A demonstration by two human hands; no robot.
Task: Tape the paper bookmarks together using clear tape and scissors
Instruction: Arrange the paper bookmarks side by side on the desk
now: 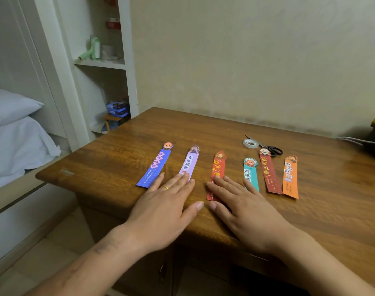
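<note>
A: Bookmarks?
B: Six in a row on the wooden table point(118, 146): blue bookmark point(153, 167), lilac bookmark point(189, 163), red bookmark point(218, 168), teal bookmark point(250, 174), maroon bookmark point(269, 174), orange bookmark point(290, 178).
A: Tools?
B: Tape roll point(250, 143) just beside scissors point(272, 149), behind the maroon bookmark.
A: Hands?
B: Left hand point(167, 201) flat, fingers straight, on lilac bookmark's lower end. Right hand point(242, 204) flat, fingers spread, covering red bookmark's lower end.
</note>
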